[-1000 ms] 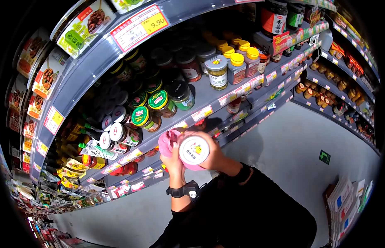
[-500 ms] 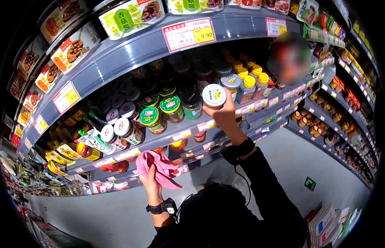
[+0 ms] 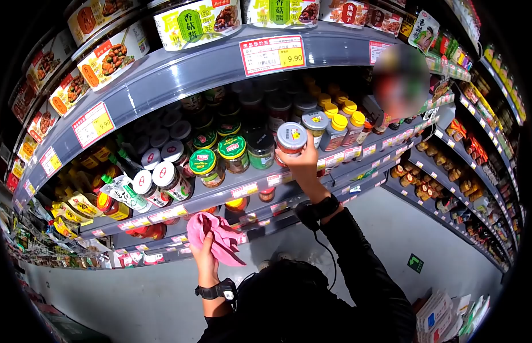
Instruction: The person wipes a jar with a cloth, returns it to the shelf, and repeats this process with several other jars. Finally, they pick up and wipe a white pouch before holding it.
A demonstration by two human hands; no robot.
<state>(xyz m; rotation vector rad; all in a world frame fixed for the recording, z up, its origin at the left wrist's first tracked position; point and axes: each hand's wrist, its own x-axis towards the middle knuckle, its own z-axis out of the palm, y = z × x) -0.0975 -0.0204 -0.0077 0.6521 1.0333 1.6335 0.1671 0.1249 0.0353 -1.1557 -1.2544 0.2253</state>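
My right hand (image 3: pixel 303 162) is closed round a jar with a pale grey lid (image 3: pixel 291 136) at the front edge of the middle shelf. Right behind and beside it stands another jar with a grey lid (image 3: pixel 315 120). A black-lidded jar (image 3: pixel 260 151) is to its left, then green-lidded jars (image 3: pixel 232 148). Yellow-capped bottles (image 3: pixel 337 129) stand to the right. Lower left, my left hand (image 3: pixel 205 258) grips a crumpled pink cloth (image 3: pixel 216 235), held in front of the lower shelves. Whether the held jar rests on the shelf I cannot tell.
The upper shelf edge (image 3: pixel 191 67) curves over the jars, carrying price tags and large tubs (image 3: pixel 197 23). White-lidded jars (image 3: pixel 164 174) and pouches (image 3: pixel 83 203) fill the left side. More shelving (image 3: pixel 474 171) stands at right. Boxes (image 3: pixel 435 313) are at the lower right.
The held jar has moved slightly left with my right hand, and its lid looks turned. The view has shifted a little. My left hand still grips the cloth.
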